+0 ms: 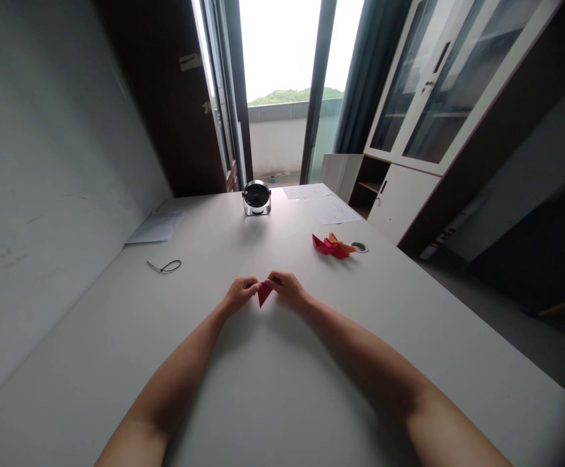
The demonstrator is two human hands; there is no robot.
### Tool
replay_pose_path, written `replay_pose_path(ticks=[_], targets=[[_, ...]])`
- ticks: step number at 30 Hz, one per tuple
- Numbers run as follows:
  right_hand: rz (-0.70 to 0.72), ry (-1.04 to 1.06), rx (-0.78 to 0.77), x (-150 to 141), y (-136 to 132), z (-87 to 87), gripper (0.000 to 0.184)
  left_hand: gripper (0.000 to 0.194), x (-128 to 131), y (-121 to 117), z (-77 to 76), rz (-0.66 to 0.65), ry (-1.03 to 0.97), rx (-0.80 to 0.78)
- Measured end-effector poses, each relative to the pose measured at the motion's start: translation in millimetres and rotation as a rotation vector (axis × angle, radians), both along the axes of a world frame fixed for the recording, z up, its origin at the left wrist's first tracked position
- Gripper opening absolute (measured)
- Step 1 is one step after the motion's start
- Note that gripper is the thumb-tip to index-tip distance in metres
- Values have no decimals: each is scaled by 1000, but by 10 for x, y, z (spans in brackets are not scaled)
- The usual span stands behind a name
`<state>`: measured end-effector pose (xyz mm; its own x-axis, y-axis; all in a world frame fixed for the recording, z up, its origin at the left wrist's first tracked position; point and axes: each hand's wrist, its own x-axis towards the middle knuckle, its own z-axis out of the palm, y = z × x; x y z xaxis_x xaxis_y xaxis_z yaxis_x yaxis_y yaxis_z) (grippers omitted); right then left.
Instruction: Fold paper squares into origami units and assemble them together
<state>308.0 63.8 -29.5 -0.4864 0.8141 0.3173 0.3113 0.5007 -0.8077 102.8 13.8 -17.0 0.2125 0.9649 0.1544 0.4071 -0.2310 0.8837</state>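
Observation:
Between my two hands is a small folded piece of red paper (263, 294), its pointed tip turned down toward me. My left hand (242, 292) pinches its left edge between thumb and fingers. At the upper right edge, my right hand (286, 285) grips the same paper with closed fingers. Part of the paper is hidden behind the fingertips. Beyond my right hand lies a small pile of folded red and orange paper pieces (331, 246).
On the white table (272, 402) are a round metal-framed device (257, 197), a black cable tie (164, 266) and paper sheets (331, 209) at the back right. More papers (154, 227) lie by the left wall. A round cable hole (359, 247) sits beside the pile.

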Motion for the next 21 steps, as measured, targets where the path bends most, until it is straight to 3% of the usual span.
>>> replay_pose_path(ticks=[6, 12, 17, 21], targets=[[18, 138, -89, 34, 36, 11, 37, 30, 11, -21, 3, -39, 64, -11], [39, 164, -116, 25, 17, 50, 38, 36, 24, -47, 40, -65, 66, 10], [101, 214, -182, 31, 9, 74, 38, 40, 8, -27, -2, -26, -96, -18], [155, 114, -200, 34, -22, 86, 38, 42, -1, 3, -17, 14, -255, -36]])
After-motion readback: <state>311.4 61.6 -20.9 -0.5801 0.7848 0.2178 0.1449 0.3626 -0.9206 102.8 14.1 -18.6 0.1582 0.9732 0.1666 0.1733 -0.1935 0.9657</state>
